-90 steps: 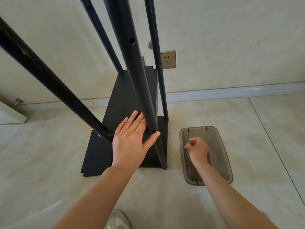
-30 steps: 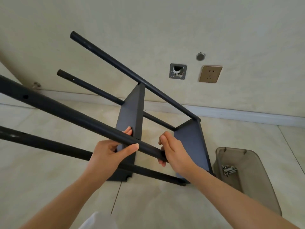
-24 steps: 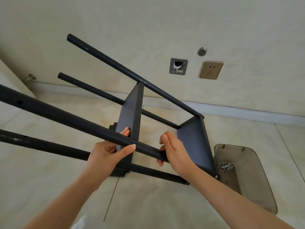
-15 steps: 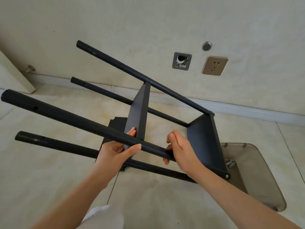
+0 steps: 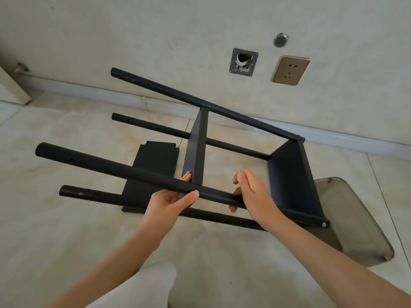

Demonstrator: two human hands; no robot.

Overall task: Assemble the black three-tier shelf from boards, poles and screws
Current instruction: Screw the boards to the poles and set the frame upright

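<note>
- The half-built black shelf frame [image 5: 200, 152] lay tipped on its side above the tiled floor [image 5: 66, 230], its four poles running from lower right to upper left.
- The left hand [image 5: 169, 202] gripped the nearest pole [image 5: 111, 168] from below, thumb lying over the top of the tube and fingers curled up behind it, right where the middle board [image 5: 196, 150] met the pole.
- The right hand [image 5: 253, 192] wrapped the same pole a little further along, between the middle board and the end board [image 5: 293, 181], with its fingertips bent around the tube.
- Both boards were fixed between the poles and stood on edge; a screw head [image 5: 324, 224] showed at the near corner of the end board.
- A third, loose board [image 5: 151, 174] lay flat on the floor beneath the frame, notched corners towards the wall.
- A translucent grey plastic bin [image 5: 355, 230] sat on the floor just behind the end board, partly hidden by it; its contents could not be made out.
- On the wall [image 5: 155, 41] behind were a brass-coloured power socket [image 5: 291, 70], an open metal box with a pipe end [image 5: 243, 62] and a small round metal cap [image 5: 280, 39].
- A white trouser leg [image 5: 144, 287] showed at the bottom edge.
</note>
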